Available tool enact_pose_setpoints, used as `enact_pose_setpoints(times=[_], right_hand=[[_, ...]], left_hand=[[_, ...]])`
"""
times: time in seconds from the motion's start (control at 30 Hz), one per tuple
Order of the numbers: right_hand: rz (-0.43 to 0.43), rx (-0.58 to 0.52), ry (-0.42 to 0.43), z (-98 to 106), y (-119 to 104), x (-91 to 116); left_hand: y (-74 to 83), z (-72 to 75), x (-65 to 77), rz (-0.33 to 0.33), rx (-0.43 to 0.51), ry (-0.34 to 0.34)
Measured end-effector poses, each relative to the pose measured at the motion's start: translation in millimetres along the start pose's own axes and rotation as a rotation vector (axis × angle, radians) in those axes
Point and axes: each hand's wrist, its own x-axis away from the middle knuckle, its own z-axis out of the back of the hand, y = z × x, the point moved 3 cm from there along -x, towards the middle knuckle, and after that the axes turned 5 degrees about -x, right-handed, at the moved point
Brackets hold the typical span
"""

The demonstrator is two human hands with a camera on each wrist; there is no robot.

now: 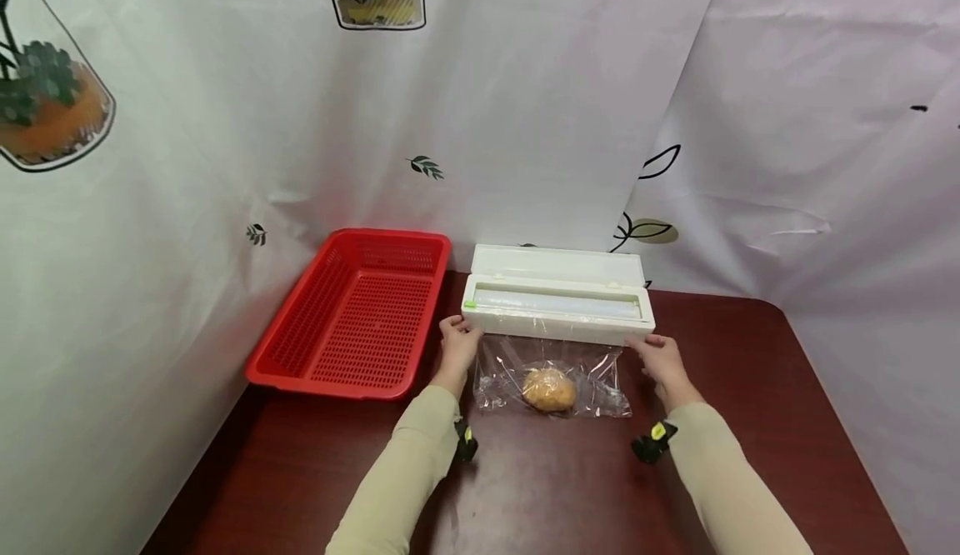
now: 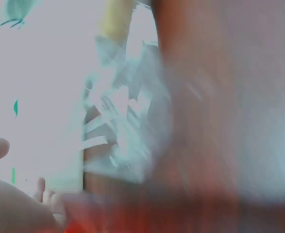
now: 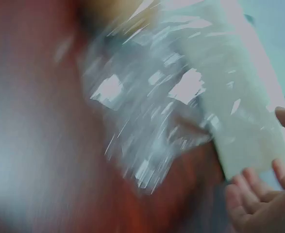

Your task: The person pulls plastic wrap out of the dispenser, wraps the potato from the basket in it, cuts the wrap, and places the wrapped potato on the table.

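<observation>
A white cling film dispenser box (image 1: 558, 309) lies with its lid (image 1: 557, 265) raised, and a roll of film (image 1: 555, 302) shows inside. Clear film (image 1: 498, 363) runs from its front over a round, golden-brown bread roll (image 1: 550, 390) on the table. At the box's front left corner is my left hand (image 1: 459, 347), thumb and fingers apart in the left wrist view. My right hand (image 1: 662, 363) is at the front right corner. Its fingertips (image 3: 251, 177) are loosely extended by the box's end, with the thumb held away. Whether either hand touches the box is unclear.
A red perforated plastic basket (image 1: 375, 326) stands left of the box. The dark red-brown table (image 1: 720, 388) ends at a white printed curtain (image 1: 540, 138) behind. Both wrist views are blurred.
</observation>
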Motion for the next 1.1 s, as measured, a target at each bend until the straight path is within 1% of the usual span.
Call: enact_pose_setpoints(times=[0.03, 0.1, 0.17, 0.2, 0.27, 0.3, 0.33, 0.4, 0.43, 0.5, 0.57, 0.63, 0.7, 0.77, 0.83, 0.9, 1.03, 1.1], right_hand=[[-0.049, -0.059, -0.018, -1, -2, -2], [-0.103, -0.122, -0.031, -2, -4, -3], [-0.106, -0.144, -0.03, -2, -7, -4], [-0.099, -0.139, -0.016, -1, -9, -4], [-0.086, -0.112, 0.012, 2, -11, -4], [-0.076, -0.095, 0.014, 3, -12, -3], [-0.068, -0.078, 0.015, 5, -12, -3], [-0.046, -0.035, 0.014, 8, -14, -3], [-0.035, -0.009, 0.008, 9, -15, -2], [0.01, 0.032, -0.012, 12, -17, -1], [0.062, 0.068, -0.031, 15, -18, 1], [0.117, 0.091, -0.061, 19, -19, 3], [0.164, 0.087, -0.096, 24, -18, 7], [0.19, 0.069, -0.142, 28, -15, 10], [0.213, 0.056, -0.184, 32, -12, 14], [0.221, 0.065, -0.223, 37, -8, 18], [0.238, 0.157, -0.278, 45, 0, 26], [0.269, 0.22, -0.313, 48, 4, 29]], left_hand=[[1.5, -1.9, -1.7, 0.024, 0.054, -0.009], [2.8, -4.4, -3.7, 0.065, 0.107, -0.009], [1.5, -5.3, -6.3, 0.093, 0.115, -0.002], [-1.5, -5.6, -9.2, 0.091, 0.112, 0.003], [-1.6, -1.1, -10.7, 0.055, 0.101, -0.013], [-12.1, -3.1, -20.0, 0.016, 0.1, -0.013], [-23.4, -5.3, -30.4, -0.037, 0.112, -0.011], [-31.2, -6.4, -39.4, -0.079, 0.1, -0.023], [-30.8, -6.2, -40.1, -0.099, 0.097, -0.024], [-31.2, -8.8, -42.0, -0.101, 0.076, 0.004], [-6.1, -0.7, -20.3, -0.081, 0.036, 0.001], [6.2, 4.6, -6.7, -0.138, 0.009, 0.031], [11.9, 8.9, 3.9, -0.181, -0.014, 0.042], [11.3, 12.1, 11.3, -0.223, -0.034, 0.034], [9.7, 14.5, 18.0, -0.232, -0.059, 0.015], [7.4, 17.7, 24.1, -0.238, -0.055, -0.026], [2.9, 27.8, 33.8, -0.275, -0.066, -0.101], [-1.3, 33.4, 36.6, -0.297, -0.112, -0.133]])
